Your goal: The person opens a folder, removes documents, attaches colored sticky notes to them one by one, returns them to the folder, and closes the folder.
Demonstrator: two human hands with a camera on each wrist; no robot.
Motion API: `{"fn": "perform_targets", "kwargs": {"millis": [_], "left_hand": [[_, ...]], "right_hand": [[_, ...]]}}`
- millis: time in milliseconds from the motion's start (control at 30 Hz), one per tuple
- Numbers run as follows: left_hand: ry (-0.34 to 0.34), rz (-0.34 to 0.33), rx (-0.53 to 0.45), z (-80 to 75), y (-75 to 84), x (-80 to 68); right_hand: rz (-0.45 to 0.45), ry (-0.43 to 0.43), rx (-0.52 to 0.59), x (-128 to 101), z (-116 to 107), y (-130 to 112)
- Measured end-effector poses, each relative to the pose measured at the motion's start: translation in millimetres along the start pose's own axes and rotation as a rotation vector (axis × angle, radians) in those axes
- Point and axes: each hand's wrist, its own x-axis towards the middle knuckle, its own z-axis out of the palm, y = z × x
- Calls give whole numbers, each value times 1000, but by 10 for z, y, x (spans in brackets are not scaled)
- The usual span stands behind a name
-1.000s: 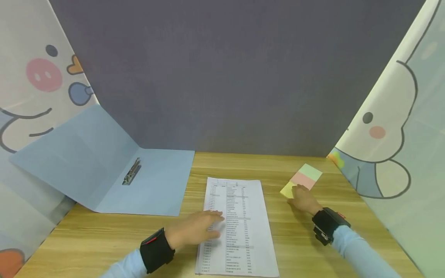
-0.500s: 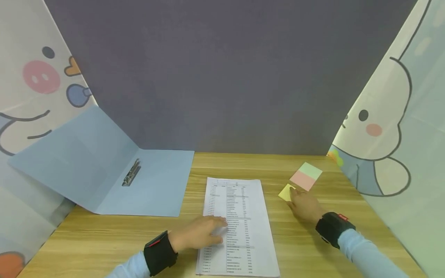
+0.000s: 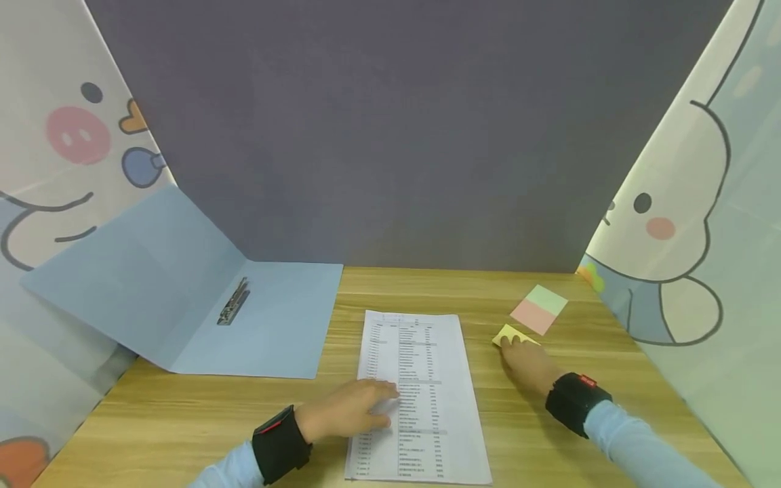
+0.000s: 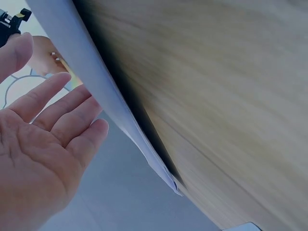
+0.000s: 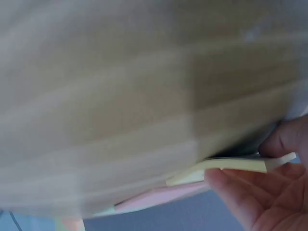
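Observation:
My right hand (image 3: 532, 366) pinches a yellow sticky note pad (image 3: 511, 333) on the right side of the table; in the right wrist view the thumb and fingers hold the yellow pad (image 5: 231, 166) by its edge. Just beyond it lie a pink sticky note pad (image 3: 533, 316) and a green one (image 3: 546, 298), side by side. My left hand (image 3: 350, 408) is over a stack of printed sheets (image 3: 436, 407), fingers loosely extended. From the left wrist, the left hand (image 4: 48, 139) shows an open palm with fingertips near the paper.
An open light blue folder (image 3: 281, 325) with a metal clip (image 3: 234, 301) stands at the left, its cover leaning up. A dark grey panel (image 3: 390, 135) closes the back of the wooden table (image 3: 244, 413). Cartoon-printed sheets hang on both sides.
My right hand has drawn the yellow pad away from the pink one, leaving a gap, and turned it. The left hand has shifted slightly toward me over the sheets.

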Motion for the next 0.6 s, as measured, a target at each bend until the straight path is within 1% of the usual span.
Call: {"fn": "perform_targets", "kwargs": {"millis": [100, 200, 300, 400, 467, 567, 600], "left_hand": [[6, -11, -11, -2, -3, -3], [19, -6, -19, 5, -17, 3], [47, -8, -69, 24, -34, 34], [85, -30, -192, 40, -56, 82], [121, -49, -254, 32, -62, 108], [179, -56, -361, -4, -53, 141], [195, -51, -411, -21, -41, 156]], "right_hand": [[10, 33, 34, -14, 14, 15], [30, 60, 80, -18, 32, 25], [65, 70, 134, -7, 26, 32], [95, 82, 167, 16, -12, 34], [104, 90, 183, 35, -59, 30], [109, 121, 173, 80, -193, -19], [116, 132, 168, 97, -259, -61]]}}
